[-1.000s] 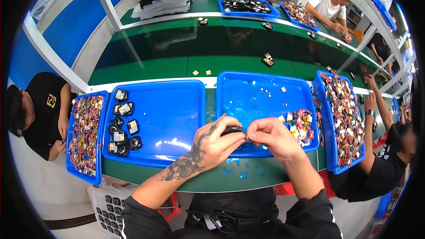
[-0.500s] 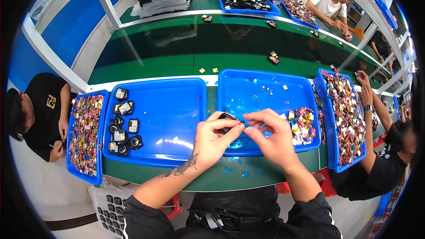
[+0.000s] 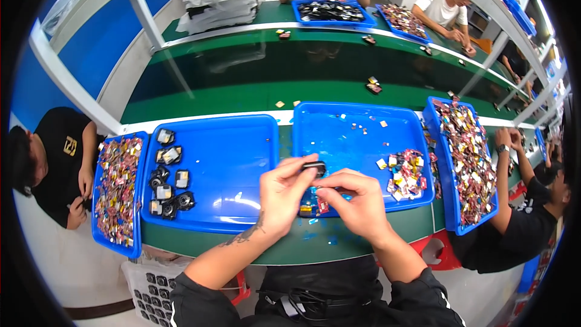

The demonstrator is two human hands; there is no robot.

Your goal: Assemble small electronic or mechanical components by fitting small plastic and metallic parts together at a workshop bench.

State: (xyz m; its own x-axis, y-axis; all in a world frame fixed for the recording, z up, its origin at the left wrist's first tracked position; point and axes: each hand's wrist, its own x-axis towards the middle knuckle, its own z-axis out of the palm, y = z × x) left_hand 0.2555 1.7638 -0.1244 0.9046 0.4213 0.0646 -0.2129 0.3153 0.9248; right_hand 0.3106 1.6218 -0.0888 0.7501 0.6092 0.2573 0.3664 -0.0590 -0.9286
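My left hand (image 3: 284, 197) pinches a small black rounded housing (image 3: 314, 168) between thumb and fingers, over the gap between two blue trays. Close against it, my right hand (image 3: 357, 200) has its thumb and fingertips closed at a small red-and-yellow electronic part (image 3: 322, 206), which hangs just below the fingertips. Whether wires join this part to the housing I cannot make out. Several black housings with pale rectangular pieces (image 3: 163, 191) lie along the left side of the left tray (image 3: 242, 227). A pile of red, yellow and white electronic parts (image 3: 407, 172) fills the right end of the right tray (image 3: 357, 108).
Narrow blue bins heaped with similar parts stand at far left (image 3: 118, 191) and right (image 3: 463, 163). Beyond runs a green conveyor belt (image 3: 242, 94) carrying a few loose parts (image 3: 373, 85). Co-workers sit on both sides and across. A white metal frame (image 3: 75, 85) rises at left.
My right fingers have closed from a spread pose and moved in toward the left hand. The housing has been tilted up, and the red-and-yellow part now shows below it.
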